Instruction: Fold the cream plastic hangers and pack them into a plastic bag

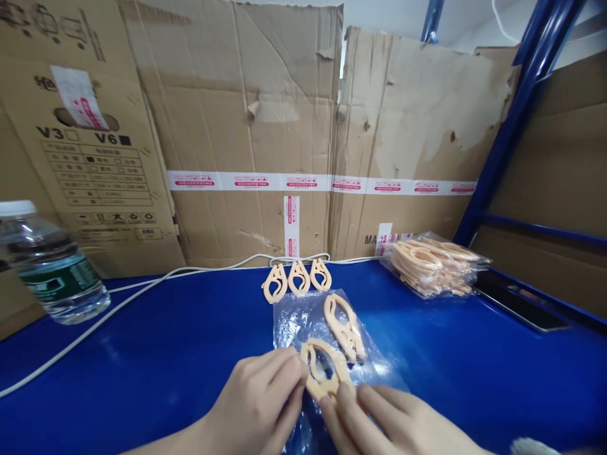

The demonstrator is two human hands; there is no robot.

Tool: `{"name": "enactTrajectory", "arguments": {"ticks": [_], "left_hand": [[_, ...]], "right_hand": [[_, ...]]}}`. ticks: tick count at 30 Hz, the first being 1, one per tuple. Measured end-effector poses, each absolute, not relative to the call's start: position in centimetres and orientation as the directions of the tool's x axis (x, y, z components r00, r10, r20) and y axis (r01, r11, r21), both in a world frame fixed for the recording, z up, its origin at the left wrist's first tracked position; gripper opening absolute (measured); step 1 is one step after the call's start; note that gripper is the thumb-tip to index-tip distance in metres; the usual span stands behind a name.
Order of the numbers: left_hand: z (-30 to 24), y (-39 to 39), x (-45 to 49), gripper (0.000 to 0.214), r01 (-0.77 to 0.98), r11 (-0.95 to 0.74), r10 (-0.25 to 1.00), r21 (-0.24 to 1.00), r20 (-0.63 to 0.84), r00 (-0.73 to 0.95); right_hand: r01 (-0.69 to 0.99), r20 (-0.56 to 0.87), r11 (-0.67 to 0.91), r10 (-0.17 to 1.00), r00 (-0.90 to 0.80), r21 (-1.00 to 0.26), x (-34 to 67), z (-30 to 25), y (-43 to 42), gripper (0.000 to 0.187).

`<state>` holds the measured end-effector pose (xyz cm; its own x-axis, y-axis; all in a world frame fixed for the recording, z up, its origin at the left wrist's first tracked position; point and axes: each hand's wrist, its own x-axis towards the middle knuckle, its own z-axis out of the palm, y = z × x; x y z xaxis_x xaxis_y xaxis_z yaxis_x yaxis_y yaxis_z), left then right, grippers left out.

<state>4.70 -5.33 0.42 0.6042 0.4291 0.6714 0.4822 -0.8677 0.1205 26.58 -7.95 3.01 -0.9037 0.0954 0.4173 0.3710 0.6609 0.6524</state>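
A beige folding hanger, folded up into a loop, is between my two hands above a clear plastic bag. My left hand is closed, with thumb and fingers pinching the hanger's left edge. From the right, my right hand grips its lower end, where the fingers cover part of it. Just beyond, a second folded hanger lies on or in the bag; which one I cannot tell. Three more folded hangers stand in a row behind the bag.
A bagged stack of hangers sits at the back right, beside a dark phone. At left stands a water bottle. A white cable crosses the blue table. Cardboard sheets wall off the back.
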Motion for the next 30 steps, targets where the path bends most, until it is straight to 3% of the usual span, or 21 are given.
{"name": "enactTrajectory", "arguments": {"ticks": [3, 7, 12, 17, 22, 24, 27, 30], "left_hand": [[0.2, -5.2, 4.6, 0.018, 0.476, -0.871, 0.424, 0.120, 0.672, 0.607], [-0.2, -4.9, 4.5, 0.019, 0.478, -0.868, 0.426, 0.130, 0.689, 0.587], [-0.4, -4.6, 4.5, 0.017, 0.481, -0.858, 0.455, 0.182, 0.703, 0.547], [-0.2, -5.0, 4.5, 0.019, 0.464, -0.876, 0.412, 0.129, 0.700, 0.583], [-0.3, -5.0, 4.5, 0.020, 0.495, -0.865, 0.403, 0.077, 0.695, 0.596], [-0.5, -4.8, 4.6, 0.019, 0.486, -0.872, 0.371, 0.061, 0.730, 0.574], [-0.6, -4.4, 4.7, 0.021, 0.481, -0.876, 0.331, 0.033, 0.767, 0.550], [-0.4, -4.3, 4.7, 0.022, 0.497, -0.867, 0.330, -0.005, 0.743, 0.583]], "right_hand": [[0.336, 0.416, 0.628, 0.022, -0.909, 0.702, 25.3, 2.4, -6.6, 0.021], [0.354, 0.472, 0.652, -0.007, -0.881, 0.670, 24.1, 0.8, -5.1, 0.020], [0.439, 0.555, 0.701, 0.074, -0.828, 0.562, 24.1, -1.4, -4.6, 0.024], [0.481, 0.567, 0.783, 0.205, -0.798, 0.394, 23.9, -2.7, -3.9, 0.030], [0.437, 0.455, 0.827, 0.255, -0.853, 0.355, 23.6, -2.6, -3.0, 0.051], [0.414, 0.421, 0.837, 0.251, -0.871, 0.358, 24.0, -1.9, -3.3, 0.045], [0.398, 0.430, 0.886, 0.271, -0.861, 0.239, 24.9, 0.6, -4.1, 0.021], [0.384, 0.390, 0.915, 0.311, -0.867, 0.124, 25.8, 4.9, -2.8, 0.028]]}}
